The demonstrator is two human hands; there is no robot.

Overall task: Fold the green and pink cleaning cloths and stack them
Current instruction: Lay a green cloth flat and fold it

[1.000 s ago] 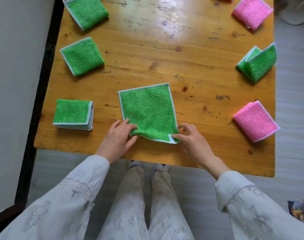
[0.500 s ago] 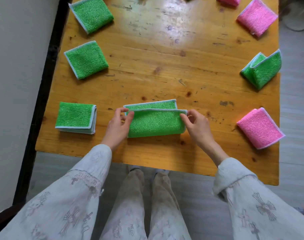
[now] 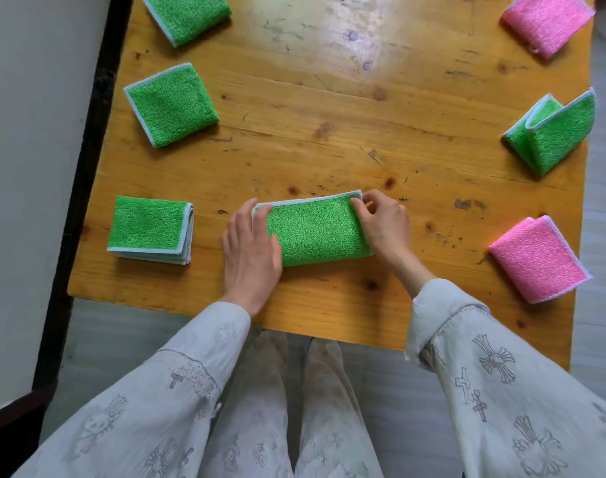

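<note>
A green cloth [image 3: 317, 231], folded in half into a long strip, lies near the table's front edge. My left hand [image 3: 251, 250] rests flat on its left end, fingers straight. My right hand [image 3: 381, 224] pinches the strip's far right corner between thumb and fingers. A small stack of folded green cloths [image 3: 150, 229] sits to the left. Two more folded green cloths [image 3: 172, 103] [image 3: 188, 15] lie further back on the left. On the right lie a folded pink cloth [image 3: 537, 258], a loosely folded green cloth [image 3: 553, 131] springing open, and another pink cloth [image 3: 546, 24].
The wooden table [image 3: 329, 132] has a white wall and a dark frame [image 3: 84, 167] along its left side. Grey floor shows on the right and in front. My knees are under the front edge.
The flat green square was folded in half away from me, its near edge brought onto the far edge. My left hand now lies flat on the strip; my right still holds the corner.
</note>
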